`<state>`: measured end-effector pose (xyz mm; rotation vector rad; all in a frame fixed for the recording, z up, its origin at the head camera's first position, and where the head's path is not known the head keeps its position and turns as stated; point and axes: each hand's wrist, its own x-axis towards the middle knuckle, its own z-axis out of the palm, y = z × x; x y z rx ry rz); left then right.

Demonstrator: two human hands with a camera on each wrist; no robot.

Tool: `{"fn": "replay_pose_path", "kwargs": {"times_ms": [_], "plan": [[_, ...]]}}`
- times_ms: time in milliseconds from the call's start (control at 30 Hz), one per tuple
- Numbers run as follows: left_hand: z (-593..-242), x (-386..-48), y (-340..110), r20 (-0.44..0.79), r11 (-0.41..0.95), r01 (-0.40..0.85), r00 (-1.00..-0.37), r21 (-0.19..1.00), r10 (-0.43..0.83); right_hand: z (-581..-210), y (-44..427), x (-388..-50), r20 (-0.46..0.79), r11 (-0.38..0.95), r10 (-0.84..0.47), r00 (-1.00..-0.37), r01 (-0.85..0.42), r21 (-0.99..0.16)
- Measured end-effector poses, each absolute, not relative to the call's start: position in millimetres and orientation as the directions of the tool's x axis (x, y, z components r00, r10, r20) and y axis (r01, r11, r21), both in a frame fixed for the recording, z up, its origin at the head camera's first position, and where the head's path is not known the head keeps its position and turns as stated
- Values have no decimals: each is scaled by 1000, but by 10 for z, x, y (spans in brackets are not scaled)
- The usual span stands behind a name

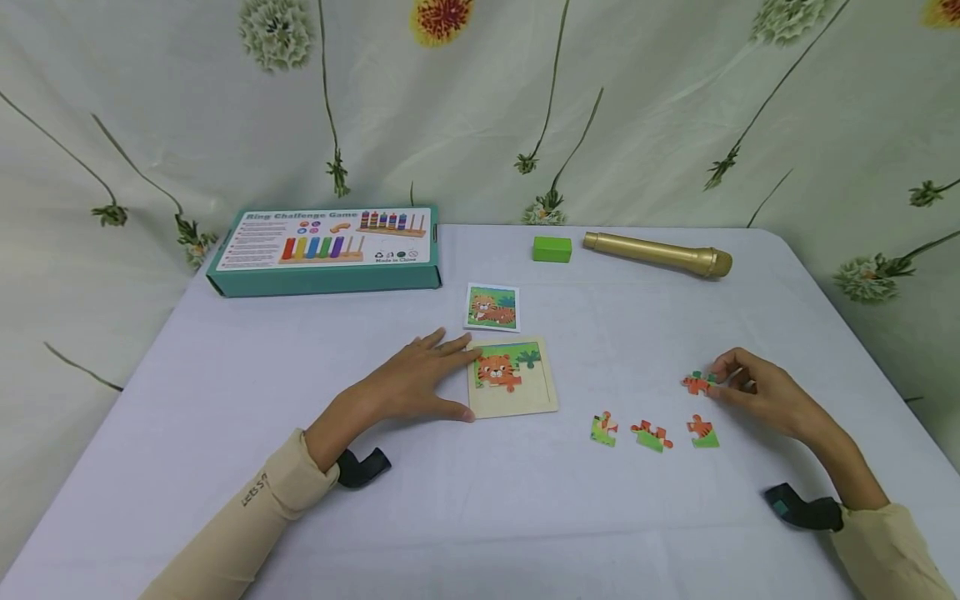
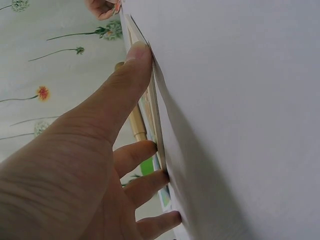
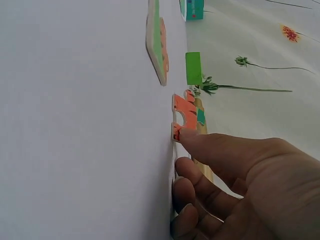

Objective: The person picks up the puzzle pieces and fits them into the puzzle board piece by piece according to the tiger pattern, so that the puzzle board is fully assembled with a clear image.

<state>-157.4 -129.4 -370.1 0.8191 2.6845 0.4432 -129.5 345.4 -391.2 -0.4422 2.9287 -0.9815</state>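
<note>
My left hand (image 1: 412, 382) rests beside the wooden puzzle board (image 1: 531, 400), fingers spread, with thumb and fingertips touching its left edge. On the board, fitted pieces show a tiger's face and a green strip along the top; the lower and right parts are bare wood. To the right, my right hand (image 1: 768, 398) pinches an orange-and-green puzzle piece (image 1: 697, 383) between thumb and fingers, low over the cloth. The right wrist view shows this puzzle piece (image 3: 186, 111) tilted up at the thumb tip. Three loose puzzle pieces (image 1: 651, 436) lie between the board and that hand.
A small tiger picture card (image 1: 492, 308) lies just behind the board. Farther back are a green game box (image 1: 322, 283), a green block (image 1: 552, 249) and a gold microphone-shaped object (image 1: 656, 254). A flowered cloth (image 1: 465, 125) hangs behind the white-covered table (image 1: 480, 508).
</note>
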Motion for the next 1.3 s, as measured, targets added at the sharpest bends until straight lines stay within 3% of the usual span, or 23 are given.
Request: {"fn": "replay_pose_path", "kwargs": {"times_ms": [267, 800, 1300], "plan": [[-3699, -1574, -1299, -200, 795, 474, -796, 379, 571, -3910, 3449, -1301, 104, 734, -272, -957, -276, -621], [-3709, -1573, -1306, -205, 795, 472, -795, 382, 571, -3811, 3331, -1331, -2, 710, -263, -965, -192, -677], [-3735, -1587, -1310, -212, 799, 467, -796, 378, 566, -3811, 3129, -1474, 128, 619, -246, -961, -257, -742]]}}
